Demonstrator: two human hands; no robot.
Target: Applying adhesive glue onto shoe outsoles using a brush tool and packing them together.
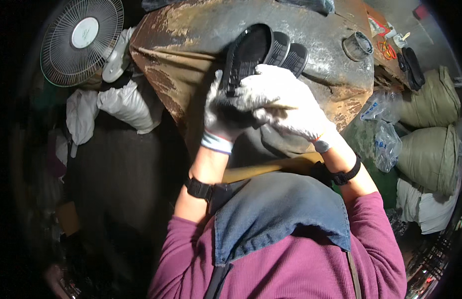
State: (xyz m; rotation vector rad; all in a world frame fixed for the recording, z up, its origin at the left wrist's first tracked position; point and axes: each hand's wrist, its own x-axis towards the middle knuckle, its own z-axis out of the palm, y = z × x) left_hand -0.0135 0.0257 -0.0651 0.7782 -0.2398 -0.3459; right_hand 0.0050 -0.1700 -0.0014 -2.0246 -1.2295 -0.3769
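A black shoe sole with a raised rim is tilted up before me, over the near part of the covered table. My left hand, in a white knit glove, grips its lower end from the left, with the thumb along the edge. My right hand, gloved too, bends its fingers over the sole's lower right side; its fingertips and that end of the sole are partly hidden in shadow. Just behind, two more black soles lie overlapping on the table.
A worn, stained cover drapes the table. On it at right stands a round tin. A white fan is at far left, above white sacks. Red-handled scissors lie on a side bench; green sacks stand at right.
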